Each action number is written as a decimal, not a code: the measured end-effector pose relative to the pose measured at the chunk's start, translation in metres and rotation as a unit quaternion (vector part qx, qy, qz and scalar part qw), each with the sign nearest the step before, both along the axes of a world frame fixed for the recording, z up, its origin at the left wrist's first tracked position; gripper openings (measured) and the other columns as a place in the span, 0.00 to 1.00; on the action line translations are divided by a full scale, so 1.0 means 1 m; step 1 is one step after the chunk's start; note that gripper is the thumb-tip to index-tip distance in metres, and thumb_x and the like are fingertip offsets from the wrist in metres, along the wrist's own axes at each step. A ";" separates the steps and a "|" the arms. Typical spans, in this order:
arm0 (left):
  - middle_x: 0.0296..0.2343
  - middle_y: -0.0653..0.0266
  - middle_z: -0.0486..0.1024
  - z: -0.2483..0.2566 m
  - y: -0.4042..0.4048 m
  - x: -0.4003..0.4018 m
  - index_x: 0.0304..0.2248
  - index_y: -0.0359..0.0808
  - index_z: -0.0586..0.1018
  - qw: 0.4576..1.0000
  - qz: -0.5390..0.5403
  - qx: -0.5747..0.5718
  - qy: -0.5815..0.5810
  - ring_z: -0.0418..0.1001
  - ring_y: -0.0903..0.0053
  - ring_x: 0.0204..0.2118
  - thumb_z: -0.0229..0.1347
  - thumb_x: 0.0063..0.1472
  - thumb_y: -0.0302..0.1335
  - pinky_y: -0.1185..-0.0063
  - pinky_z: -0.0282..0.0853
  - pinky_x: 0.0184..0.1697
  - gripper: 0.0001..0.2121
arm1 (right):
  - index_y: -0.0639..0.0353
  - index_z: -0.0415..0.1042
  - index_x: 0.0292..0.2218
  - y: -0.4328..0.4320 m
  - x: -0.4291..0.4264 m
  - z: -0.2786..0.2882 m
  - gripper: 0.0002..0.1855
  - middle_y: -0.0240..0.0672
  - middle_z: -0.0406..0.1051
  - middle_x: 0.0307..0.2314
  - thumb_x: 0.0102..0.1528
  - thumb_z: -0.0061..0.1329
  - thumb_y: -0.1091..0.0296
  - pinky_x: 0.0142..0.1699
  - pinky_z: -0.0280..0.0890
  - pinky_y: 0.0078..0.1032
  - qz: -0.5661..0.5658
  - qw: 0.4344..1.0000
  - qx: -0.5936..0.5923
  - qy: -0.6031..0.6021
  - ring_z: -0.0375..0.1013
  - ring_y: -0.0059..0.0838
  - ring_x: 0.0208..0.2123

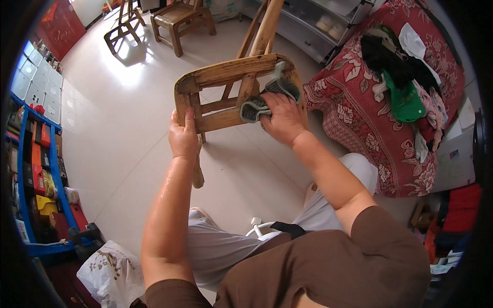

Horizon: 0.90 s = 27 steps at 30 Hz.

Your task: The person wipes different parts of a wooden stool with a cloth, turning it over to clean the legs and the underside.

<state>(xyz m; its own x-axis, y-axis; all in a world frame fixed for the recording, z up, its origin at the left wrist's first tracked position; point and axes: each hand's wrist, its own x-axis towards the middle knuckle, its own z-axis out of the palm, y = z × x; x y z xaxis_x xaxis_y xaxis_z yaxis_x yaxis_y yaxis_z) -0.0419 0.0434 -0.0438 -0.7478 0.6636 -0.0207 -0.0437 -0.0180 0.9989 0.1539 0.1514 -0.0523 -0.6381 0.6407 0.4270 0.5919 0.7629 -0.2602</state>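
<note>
A worn wooden chair [231, 69] is tilted in front of me, its slatted frame, apparently the backrest, facing up. My left hand [183, 133] grips the left edge of that frame, with the thumb over the top. On the right side, my right hand [285, 117] presses a grey-green ribbed cloth [252, 111] against the wood. Part of the cloth [287, 86] bunches up beyond my fingers and covers the frame's right corner. A leg-like wooden piece [198, 169] hangs below the frame on the left.
Two more wooden chairs, one low chair [179, 23] and one in glare [123, 34], stand at the back. To the right, a red floral cloth [346, 115] bears piled clothes [404, 81]. A blue shelf [61, 181], dumbbell [86, 236] and white plastic bag [111, 273] are at left.
</note>
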 end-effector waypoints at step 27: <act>0.27 0.64 0.71 0.003 -0.005 -0.001 0.39 0.35 0.69 0.999 0.020 0.036 -0.014 0.68 0.78 0.28 0.51 0.53 0.45 0.80 0.65 0.27 0.22 | 0.65 0.63 0.38 -0.001 -0.013 0.038 0.16 0.47 0.65 0.34 0.44 0.38 0.80 0.46 0.56 0.34 0.144 0.957 -0.134 0.214 0.62 0.45 0.40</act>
<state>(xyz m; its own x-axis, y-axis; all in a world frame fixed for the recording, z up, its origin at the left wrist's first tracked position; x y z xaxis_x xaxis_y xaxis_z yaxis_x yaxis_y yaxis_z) -0.0424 0.0388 -0.0407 -0.7736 0.6337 0.0050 -0.0688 -0.0918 0.9934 0.1412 0.1509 -0.0146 -0.6083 0.5868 0.5344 0.1618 0.7508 -0.6404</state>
